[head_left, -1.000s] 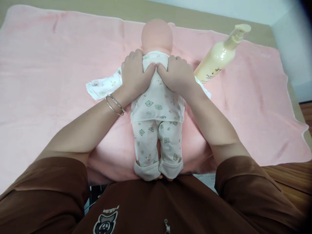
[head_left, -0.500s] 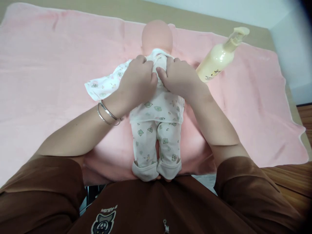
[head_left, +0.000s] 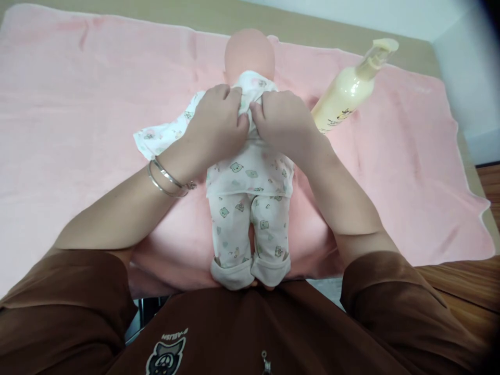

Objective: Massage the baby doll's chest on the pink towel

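1. The baby doll [head_left: 249, 54] lies in the middle of the pink towel [head_left: 78, 104], head away from the person and feet at their brown top [head_left: 250, 323]. No face shows, so it seems to lie face down.
2. Both hands are closed on the printed top [head_left: 250, 177] near the collar: the left hand [head_left: 214, 125] and the right hand [head_left: 285, 122] each pinch gathered cloth. A hard or uneven pull could drag the cloth over the bald head or twist the doll.
3. The loose sleeve [head_left: 156, 138] spreads out on the left. Whether an arm is inside cannot be told, and it could bunch or get trapped under the left hand.
4. The bangles [head_left: 167, 179] on the left wrist sit close to the cloth, so a sideways move could snag them on it.
5. The pump bottle [head_left: 347, 91] of cream-coloured lotion lies tilted on the towel, just beside the right hand. A swing of the right forearm could knock it, and it might roll or leak.
6. The feet sit near the towel's near edge, so a pull towards the body could slide the doll over it.
7. Counted: one doll, one top, one pair of printed trousers [head_left: 250, 229], two hands, two bangles, one bottle, one towel.
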Motion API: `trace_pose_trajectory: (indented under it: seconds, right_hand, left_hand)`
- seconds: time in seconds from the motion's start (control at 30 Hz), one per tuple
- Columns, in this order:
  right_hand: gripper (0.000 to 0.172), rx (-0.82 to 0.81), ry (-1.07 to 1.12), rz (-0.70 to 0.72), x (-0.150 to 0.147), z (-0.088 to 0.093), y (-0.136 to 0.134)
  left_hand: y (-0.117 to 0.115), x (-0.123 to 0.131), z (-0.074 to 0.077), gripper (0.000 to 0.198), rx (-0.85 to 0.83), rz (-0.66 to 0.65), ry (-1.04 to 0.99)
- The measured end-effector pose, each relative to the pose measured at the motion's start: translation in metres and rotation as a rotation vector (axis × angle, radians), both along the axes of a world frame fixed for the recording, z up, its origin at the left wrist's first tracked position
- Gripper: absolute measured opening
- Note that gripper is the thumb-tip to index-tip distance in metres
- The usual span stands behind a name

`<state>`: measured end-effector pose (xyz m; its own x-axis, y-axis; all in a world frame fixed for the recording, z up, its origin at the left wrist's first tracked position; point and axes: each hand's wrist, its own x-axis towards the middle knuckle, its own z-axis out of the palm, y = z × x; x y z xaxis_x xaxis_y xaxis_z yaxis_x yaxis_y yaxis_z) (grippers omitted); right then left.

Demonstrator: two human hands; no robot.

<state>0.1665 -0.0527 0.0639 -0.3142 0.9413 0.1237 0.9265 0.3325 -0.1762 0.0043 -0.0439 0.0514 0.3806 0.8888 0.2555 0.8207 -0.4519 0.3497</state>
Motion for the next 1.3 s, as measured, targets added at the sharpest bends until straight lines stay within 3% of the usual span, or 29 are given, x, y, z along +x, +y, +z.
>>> trace_pose_trajectory:
  seconds: [0.1, 0.2, 0.37, 0.53, 0.73, 0.9, 1.0, 1.13, 1.3]
  right_hand:
    - [0.055, -0.025, 0.012, -0.093, 0.000, 0.003, 0.004]
    - [0.055, -0.049, 0.015, -0.084, 0.001, 0.006, -0.001]
    - [0.048, 0.061, -0.064, -0.005, -0.005, 0.009, -0.026]
    - [0.051, 0.178, -0.249, -0.003, -0.024, 0.010, -0.043]
    - [0.040, 0.120, -0.117, 0.012, -0.012, 0.001, -0.017]
    - [0.056, -0.018, 0.000, -0.036, 0.007, -0.007, 0.015]
    - [0.056, -0.053, 0.030, -0.091, 0.008, -0.007, 0.019]
    - [0.048, 0.000, -0.024, -0.008, 0.003, 0.002, 0.000]
    - [0.033, 0.099, -0.038, 0.092, -0.005, 0.006, -0.018]
  left_hand:
    - [-0.010, 0.001, 0.011, 0.013, 0.045, -0.068, 0.049]
    - [-0.006, 0.001, 0.015, 0.016, 0.033, -0.044, 0.010]
    - [0.011, -0.004, 0.011, 0.017, -0.100, 0.033, -0.106]
    - [0.016, -0.006, 0.001, 0.013, -0.020, 0.034, -0.017]
    - [0.002, 0.000, -0.001, 0.018, 0.059, 0.046, 0.212]
    - [-0.017, 0.003, 0.007, 0.018, 0.177, -0.037, 0.278]
    - [-0.015, 0.002, 0.013, 0.011, 0.060, -0.009, 0.185]
    - [0.001, -0.004, 0.018, 0.015, -0.083, 0.031, 0.094]
    - [0.018, -0.009, 0.009, 0.020, -0.136, 0.069, 0.010]
